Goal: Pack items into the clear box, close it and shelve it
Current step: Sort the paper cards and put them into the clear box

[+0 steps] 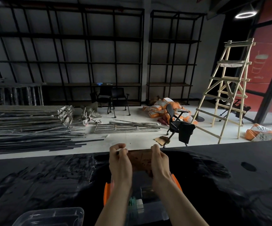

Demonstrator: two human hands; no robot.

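- Both my hands are up over the black counter (34, 180), holding a flat brown packet (141, 160) between them, above the clear box (150, 207).
- Left hand (120, 163): fingers (118, 148) pinched shut on the packet's upper left edge. Right hand (160, 162): fingers closed around its right side.
- The packet looks like thin card or paper with faint print; I judge it light, bendable and easy to crease. Best held by opposite edges, as now, and lowered in flat.
- The box sits just below my wrists, with orange latches (106, 193) at its sides; something pale green lies inside, blurred.
- A clear lid (50, 216) lies apart at lower left on the counter.
- Black shelving (66, 62) stands well apart across the room.
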